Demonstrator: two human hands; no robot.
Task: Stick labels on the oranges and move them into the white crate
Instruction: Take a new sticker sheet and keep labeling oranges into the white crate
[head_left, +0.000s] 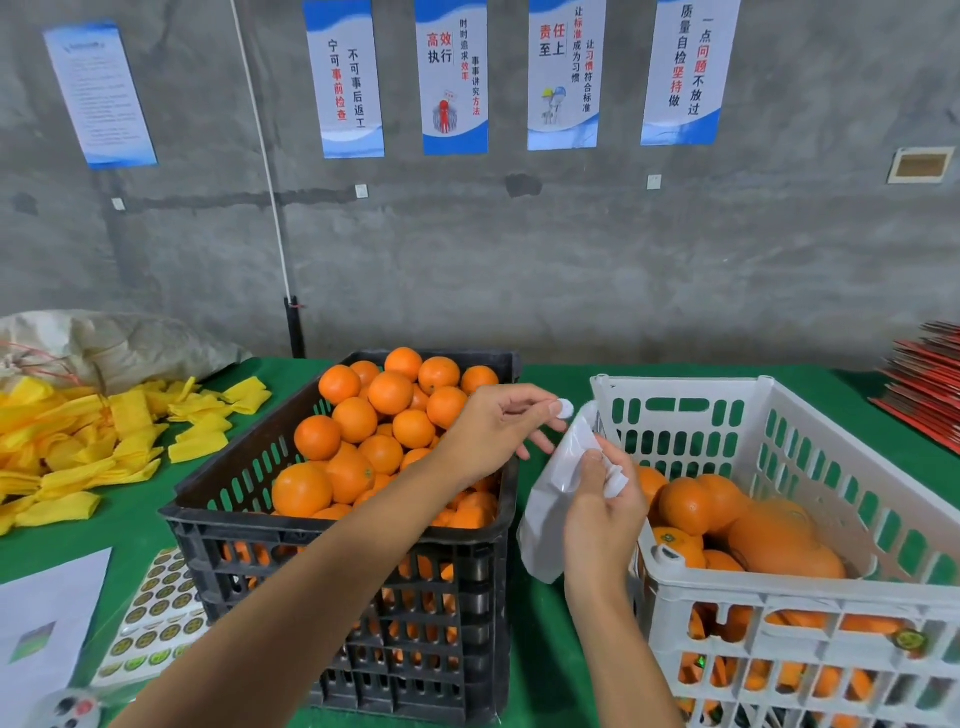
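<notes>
Both grips pinch white paper: left hand (498, 426), right hand (605, 499); oranges (363, 426) fill black crate (363, 597).

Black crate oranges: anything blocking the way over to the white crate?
Partly. Both hands sit in the gap between crates: the left hand pinches a small white piece, the right hand holds a white backing sheet against the white crate rim. The oranges and both crate tops are uncovered.

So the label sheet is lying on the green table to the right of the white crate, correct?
Not quite. The head view shows the label sheet lying on the green table to the left of the black crate, not right of the white crate.
</notes>
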